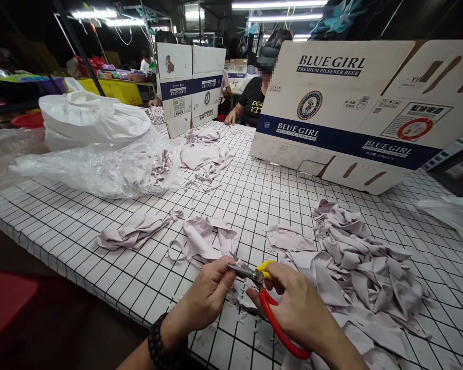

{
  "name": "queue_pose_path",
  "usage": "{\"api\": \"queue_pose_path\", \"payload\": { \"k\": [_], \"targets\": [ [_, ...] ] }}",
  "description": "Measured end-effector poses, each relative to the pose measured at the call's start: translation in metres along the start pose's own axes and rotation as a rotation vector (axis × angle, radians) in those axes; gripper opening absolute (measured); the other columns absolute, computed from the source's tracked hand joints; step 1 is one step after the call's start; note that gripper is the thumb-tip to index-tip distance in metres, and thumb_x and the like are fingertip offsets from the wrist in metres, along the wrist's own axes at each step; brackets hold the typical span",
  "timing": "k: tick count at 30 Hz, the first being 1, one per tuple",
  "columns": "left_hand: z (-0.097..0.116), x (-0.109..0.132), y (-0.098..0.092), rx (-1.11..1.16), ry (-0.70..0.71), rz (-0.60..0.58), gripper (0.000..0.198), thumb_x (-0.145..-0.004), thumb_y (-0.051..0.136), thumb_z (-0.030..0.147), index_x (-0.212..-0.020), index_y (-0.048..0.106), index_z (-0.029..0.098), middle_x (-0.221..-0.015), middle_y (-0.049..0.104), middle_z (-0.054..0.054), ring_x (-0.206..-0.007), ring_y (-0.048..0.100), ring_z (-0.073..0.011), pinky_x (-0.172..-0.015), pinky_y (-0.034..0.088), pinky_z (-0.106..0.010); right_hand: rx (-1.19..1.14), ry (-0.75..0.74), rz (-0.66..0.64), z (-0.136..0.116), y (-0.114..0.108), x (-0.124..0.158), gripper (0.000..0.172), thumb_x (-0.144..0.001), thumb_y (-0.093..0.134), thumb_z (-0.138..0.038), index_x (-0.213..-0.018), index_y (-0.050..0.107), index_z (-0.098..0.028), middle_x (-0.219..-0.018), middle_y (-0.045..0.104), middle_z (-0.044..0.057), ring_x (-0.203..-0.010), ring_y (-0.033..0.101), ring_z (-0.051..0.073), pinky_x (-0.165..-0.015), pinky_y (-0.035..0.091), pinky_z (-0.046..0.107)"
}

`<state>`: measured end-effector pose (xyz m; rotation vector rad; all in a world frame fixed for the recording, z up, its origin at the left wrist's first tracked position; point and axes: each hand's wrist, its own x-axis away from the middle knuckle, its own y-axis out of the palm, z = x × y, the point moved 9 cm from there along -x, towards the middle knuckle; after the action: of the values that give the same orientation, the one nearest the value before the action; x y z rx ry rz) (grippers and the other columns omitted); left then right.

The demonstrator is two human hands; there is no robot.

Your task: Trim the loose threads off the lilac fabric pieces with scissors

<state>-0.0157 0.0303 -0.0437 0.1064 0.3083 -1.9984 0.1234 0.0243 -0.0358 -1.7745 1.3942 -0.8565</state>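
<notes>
My right hand (293, 303) is wrapped round scissors (257, 277) with one red and one yellow handle, their blades pointing left. My left hand (210, 290), with a dark beaded bracelet on the wrist, pinches the edge of a pale pink cloth piece (206, 239) right by the blade tips. The blades look slightly parted. A second cloth piece (135, 231) lies to the left on the grid-patterned table (250, 200). To the right is a heap of the same cloth (370, 267), close to my right hand. Small scraps lie beneath my hands.
Cardboard boxes stand upright at the back (191, 85) and right (347, 108). At the left are a clear plastic bag (88, 169) and a white bag (96, 118). More cloth (206, 151) lies near the far box. A person in a dark shirt (251, 100) sits across the table.
</notes>
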Motion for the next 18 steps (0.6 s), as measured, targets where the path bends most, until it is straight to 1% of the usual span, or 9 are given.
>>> {"api": "queue_pose_path", "payload": {
  "k": [6, 10, 14, 18],
  "targets": [
    [-0.0005, 0.0003, -0.0014, 0.006, 0.007, -0.009, 0.025, -0.101, 0.037, 0.029, -0.082, 0.050, 0.018, -0.072, 0.042, 0.003, -0.063, 0.038, -0.0109, -0.059, 0.033, -0.023, 0.007, 0.005, -0.027, 0.0015, 0.0002, 0.0002, 0.038, -0.076, 0.063, -0.049, -0.066, 0.037, -0.023, -0.067, 0.054, -0.001, -0.063, 0.051, 0.018, -0.059, 0.037, 0.029],
    [0.0020, -0.0005, -0.0015, 0.029, 0.021, -0.011, 0.025, -0.101, 0.038, 0.030, -0.082, 0.050, 0.018, -0.070, 0.041, 0.003, -0.062, 0.036, -0.0108, -0.058, 0.032, -0.023, 0.000, 0.001, -0.018, 0.0006, -0.0007, 0.0001, 0.039, -0.076, 0.062, -0.050, -0.065, 0.036, -0.023, -0.066, 0.053, -0.001, -0.062, 0.050, 0.017, -0.057, 0.036, 0.028],
    [0.0003, -0.0002, -0.0008, 0.074, 0.002, -0.021, 0.027, -0.101, 0.038, 0.032, -0.082, 0.050, 0.018, -0.070, 0.040, 0.003, -0.059, 0.034, -0.0104, -0.056, 0.031, -0.023, -0.031, 0.013, -0.025, 0.0001, 0.0007, 0.0006, 0.039, -0.075, 0.063, -0.048, -0.063, 0.035, -0.023, -0.062, 0.050, -0.003, -0.057, 0.045, 0.015, -0.053, 0.034, 0.025],
    [-0.0039, 0.0016, -0.0017, 0.074, -0.019, -0.013, 0.028, -0.101, 0.038, 0.034, -0.084, 0.053, 0.017, -0.073, 0.045, 0.001, -0.065, 0.040, -0.0116, -0.061, 0.035, -0.024, -0.019, 0.025, -0.037, 0.0010, 0.0046, 0.0010, 0.044, -0.076, 0.061, -0.050, -0.061, 0.031, -0.023, -0.058, 0.045, -0.004, -0.054, 0.040, 0.014, -0.050, 0.030, 0.025]
  ]
}}
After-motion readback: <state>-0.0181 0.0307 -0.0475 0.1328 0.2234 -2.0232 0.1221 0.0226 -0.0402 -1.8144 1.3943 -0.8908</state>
